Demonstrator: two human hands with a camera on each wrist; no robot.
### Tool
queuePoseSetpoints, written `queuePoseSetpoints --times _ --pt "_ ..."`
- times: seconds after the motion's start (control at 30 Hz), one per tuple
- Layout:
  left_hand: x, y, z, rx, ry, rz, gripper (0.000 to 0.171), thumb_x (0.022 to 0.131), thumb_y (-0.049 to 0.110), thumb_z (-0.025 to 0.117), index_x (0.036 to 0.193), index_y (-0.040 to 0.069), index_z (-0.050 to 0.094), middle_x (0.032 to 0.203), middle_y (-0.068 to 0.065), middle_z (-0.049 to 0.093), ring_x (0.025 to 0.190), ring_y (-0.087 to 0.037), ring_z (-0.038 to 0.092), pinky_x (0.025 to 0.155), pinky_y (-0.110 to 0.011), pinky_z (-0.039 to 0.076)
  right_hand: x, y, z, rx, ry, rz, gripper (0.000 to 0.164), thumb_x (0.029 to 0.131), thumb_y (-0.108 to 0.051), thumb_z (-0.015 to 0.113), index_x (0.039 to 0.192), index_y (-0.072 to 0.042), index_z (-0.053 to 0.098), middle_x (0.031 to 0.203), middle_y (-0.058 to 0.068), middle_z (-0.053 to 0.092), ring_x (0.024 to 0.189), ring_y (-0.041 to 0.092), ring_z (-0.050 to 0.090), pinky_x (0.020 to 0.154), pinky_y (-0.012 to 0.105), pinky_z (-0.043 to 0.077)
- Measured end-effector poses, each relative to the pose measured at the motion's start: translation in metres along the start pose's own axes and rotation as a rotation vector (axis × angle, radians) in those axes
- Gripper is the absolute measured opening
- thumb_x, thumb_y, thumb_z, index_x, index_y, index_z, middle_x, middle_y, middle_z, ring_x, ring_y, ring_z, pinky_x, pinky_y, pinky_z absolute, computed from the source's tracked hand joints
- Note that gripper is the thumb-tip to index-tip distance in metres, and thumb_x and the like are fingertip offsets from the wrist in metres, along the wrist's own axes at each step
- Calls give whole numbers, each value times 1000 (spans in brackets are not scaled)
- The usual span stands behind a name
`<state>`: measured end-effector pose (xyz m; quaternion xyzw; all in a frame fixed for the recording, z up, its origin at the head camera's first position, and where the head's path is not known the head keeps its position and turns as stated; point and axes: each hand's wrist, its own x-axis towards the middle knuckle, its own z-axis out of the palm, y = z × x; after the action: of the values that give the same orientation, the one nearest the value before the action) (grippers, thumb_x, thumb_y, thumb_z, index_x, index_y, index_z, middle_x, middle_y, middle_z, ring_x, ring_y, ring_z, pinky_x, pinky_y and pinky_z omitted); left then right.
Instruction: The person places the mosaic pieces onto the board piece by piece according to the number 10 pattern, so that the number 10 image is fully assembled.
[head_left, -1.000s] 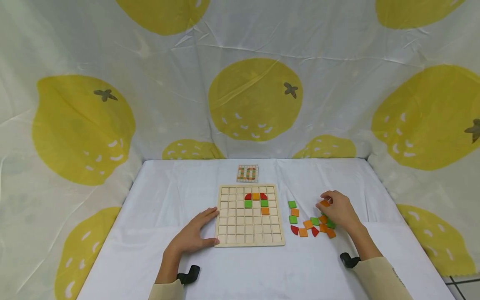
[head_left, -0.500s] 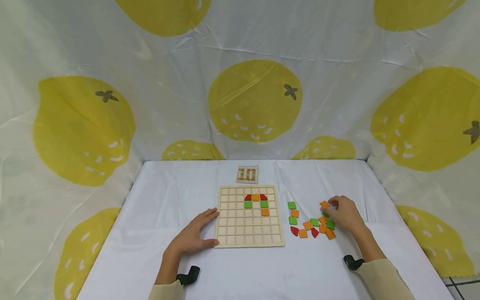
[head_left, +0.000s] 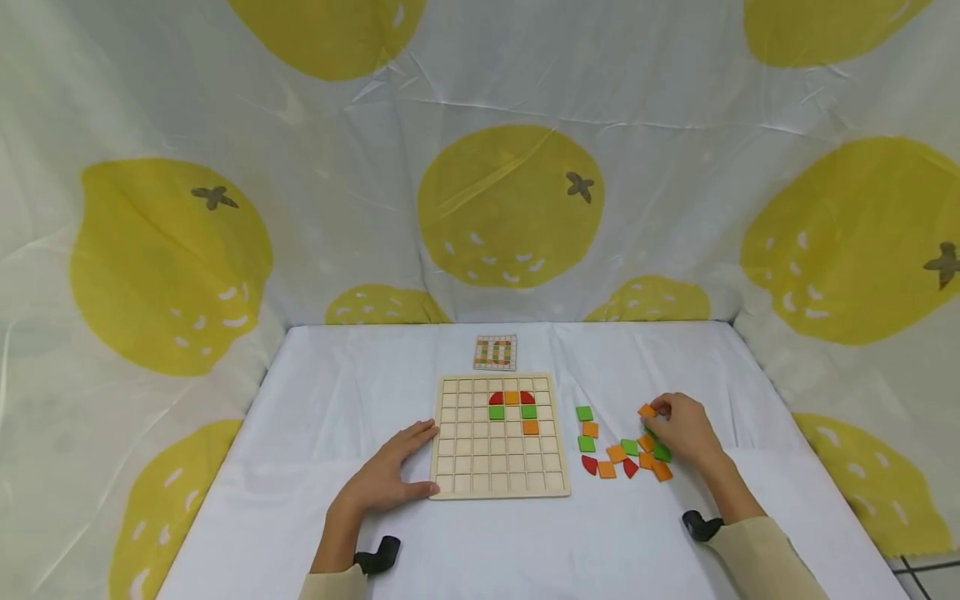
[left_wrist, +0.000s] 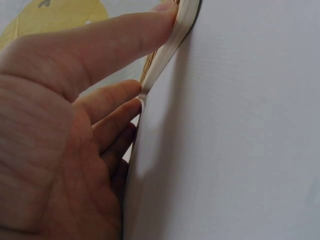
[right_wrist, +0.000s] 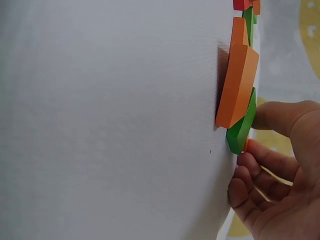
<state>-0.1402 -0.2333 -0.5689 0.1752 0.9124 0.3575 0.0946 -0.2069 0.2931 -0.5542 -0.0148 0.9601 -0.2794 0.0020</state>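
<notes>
My left hand (head_left: pixel 384 477) rests at the left edge of the wooden grid board (head_left: pixel 465 483), thumb at its lower corner and straight fingers along the side. In the left wrist view, the thumb (left_wrist: pixel 125 37) and fingertips touch the board's edge (left_wrist: pixel 167 55). On the board sit red quarter-round, orange and green tiles (head_left: pixel 528 412) in an arch. My right hand (head_left: pixel 681 427) pinches an orange square tile (head_left: pixel 647 411) at the far end of the loose pile. A green tile (right_wrist: pixel 242 130) partly hides that grip in the right wrist view.
A small pattern card (head_left: pixel 495 352) lies behind the board. Several loose green, orange and red tiles (head_left: pixel 607 470) are spread to the board's right, some overlapping near the right hand. A white cloth (head_left: pixel 480 550) covers the table, with a lemon-print curtain (head_left: pixel 660 208) around it.
My right hand draws back slightly from the orange tile, then its index finger comes back to the tile, which shifts a little left. The left hand stays at the board.
</notes>
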Motion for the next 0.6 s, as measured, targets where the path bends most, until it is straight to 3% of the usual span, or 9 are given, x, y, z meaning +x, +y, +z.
queuePoseSetpoints --times 0.17,0.6 --pt "-1 1 -1 -12 3 -4 92 80 45 85 158 21 44 168 1 33 158 -34 24 123 -63 26 2 -4 1 14 29 -5 36 93 -26 75 113 3 68 98 15 64 88 27 56 78 37 52" --pt "-2 5 -3 -18 2 1 91 80 44 85 158 20 44 168 0 34 158 -35 25 122 -64 27 5 -38 9 83 50 -76 31 93 -25 75 113 -3 71 100 10 67 91 23 58 77 32 51"
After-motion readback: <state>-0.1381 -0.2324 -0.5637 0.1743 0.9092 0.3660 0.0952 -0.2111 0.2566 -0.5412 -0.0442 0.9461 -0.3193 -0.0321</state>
